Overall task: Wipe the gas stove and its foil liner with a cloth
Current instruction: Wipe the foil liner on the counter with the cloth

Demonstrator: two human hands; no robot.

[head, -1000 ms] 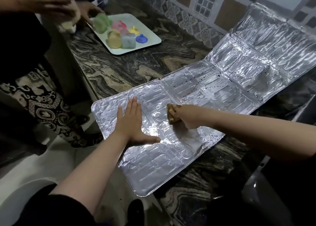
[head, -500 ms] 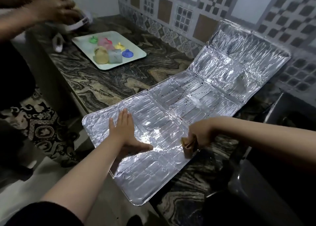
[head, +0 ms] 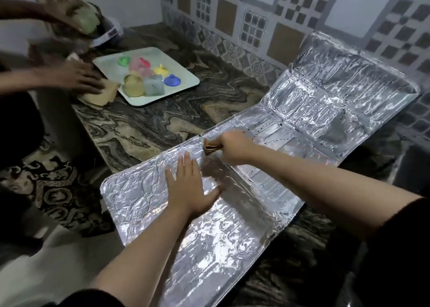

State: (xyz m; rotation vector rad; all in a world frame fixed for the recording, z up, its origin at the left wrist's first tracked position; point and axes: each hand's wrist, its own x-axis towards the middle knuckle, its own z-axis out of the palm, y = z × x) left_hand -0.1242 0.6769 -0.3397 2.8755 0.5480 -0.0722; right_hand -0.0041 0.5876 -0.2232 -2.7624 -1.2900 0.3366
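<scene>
I count one foil liner on the marble countertop, one cloth, and my two hands. Nearest me, my left hand lies flat on the liner's near panel, fingers straight and together, thumb spread. Just beyond it my right hand is clenched around the folded brown cloth, pressing it on the foil at the liner's left edge, near the first fold. Half a second ago that hand and cloth were at the liner's right edge; now they have crossed the foil to the opposite side, while the left hand has stayed planted. The liner's long axis runs from the countertop's near edge diagonally away to the right, its far panel tilted up against the tiled wall. Farther left, one white tray holds six coloured pieces, and another person's two hands move, blurred, at the countertop's far-left corner.
</scene>
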